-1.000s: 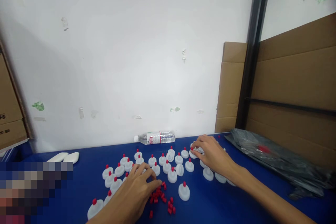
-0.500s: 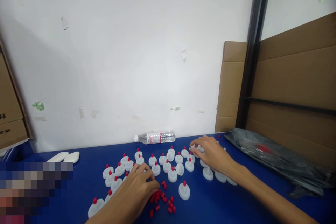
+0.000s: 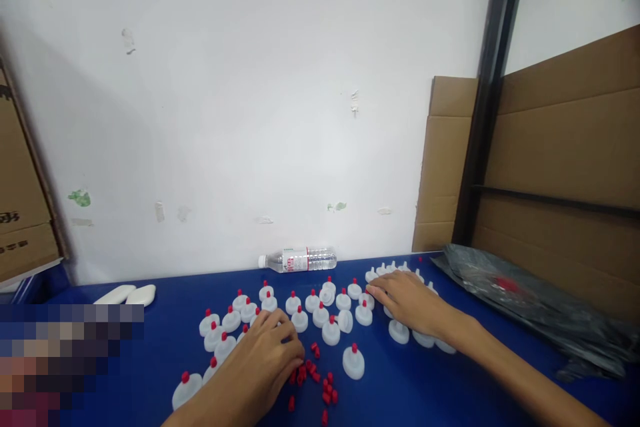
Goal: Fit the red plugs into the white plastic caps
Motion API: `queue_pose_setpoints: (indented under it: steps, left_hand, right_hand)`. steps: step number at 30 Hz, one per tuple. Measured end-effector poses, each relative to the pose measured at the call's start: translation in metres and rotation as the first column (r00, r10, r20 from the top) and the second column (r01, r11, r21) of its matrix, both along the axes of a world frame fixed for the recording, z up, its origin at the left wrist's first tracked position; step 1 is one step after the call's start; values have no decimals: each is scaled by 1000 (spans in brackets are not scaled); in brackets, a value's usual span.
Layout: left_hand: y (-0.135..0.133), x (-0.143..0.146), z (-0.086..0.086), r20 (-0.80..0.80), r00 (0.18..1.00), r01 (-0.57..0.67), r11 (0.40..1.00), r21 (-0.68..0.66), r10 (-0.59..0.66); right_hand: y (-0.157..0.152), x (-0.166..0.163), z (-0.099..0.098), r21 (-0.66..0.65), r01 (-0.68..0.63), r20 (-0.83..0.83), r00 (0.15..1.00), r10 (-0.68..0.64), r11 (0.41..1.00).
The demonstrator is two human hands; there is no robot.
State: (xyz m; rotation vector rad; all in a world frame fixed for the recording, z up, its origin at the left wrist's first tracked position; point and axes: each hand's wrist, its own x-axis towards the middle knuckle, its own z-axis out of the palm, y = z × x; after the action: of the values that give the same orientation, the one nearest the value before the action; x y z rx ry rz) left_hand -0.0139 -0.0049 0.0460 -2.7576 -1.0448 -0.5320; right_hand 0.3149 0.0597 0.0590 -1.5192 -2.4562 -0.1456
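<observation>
My left hand (image 3: 273, 353) is low over the blue table, fingers curled down and thumb close to a loose pile of small red caps (image 3: 313, 368). Its fingertips are hidden, so what it pinches cannot be seen. My right hand (image 3: 407, 297) bends over a group of white nozzle lids (image 3: 399, 331) whose visible tips are bare. Its thumb and fingers are drawn together, with the fingertips out of sight. Between and left of my hands stand several white lids with red caps on their tips (image 3: 331, 331). One such capped lid (image 3: 353, 363) stands apart in front.
A clear plastic bottle (image 3: 299, 260) lies by the wall. Two white rounded pieces (image 3: 141, 295) are at the left. A grey plastic bag (image 3: 520, 307) covers the right side of the blue table (image 3: 390, 387). Cardboard (image 3: 565, 140) stands behind it.
My right hand has drawn its thumb and fingers closer together and uncovered bare-tipped lids behind it. The left hand stays by the red caps, a few of which have shifted. The view has moved slightly.
</observation>
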Motion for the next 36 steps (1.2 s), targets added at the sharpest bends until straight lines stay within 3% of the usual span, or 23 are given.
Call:
queue_pose_setpoints:
  steps: [12, 24, 32, 36]
  left_hand:
    - [-2, 0, -1, 19, 999, -36, 999, -40, 36]
    - [0, 1, -3, 6, 999, -46, 995, -84, 47]
    - [-7, 5, 9, -109, 990, -102, 990, -101, 91]
    - [-7, 5, 8, -61, 991, -122, 988, -96, 117]
  right_hand:
    - [-5, -2, 6, -3, -15, -4, 1000, 15, 1000]
    - [-18, -3, 17, -102, -21, -5, 1000, 21, 995]
    - [-17, -3, 17, -115, -8, 57, 998, 15, 993]
    - [-16, -4, 19, -80, 18, 50, 999, -14, 997]
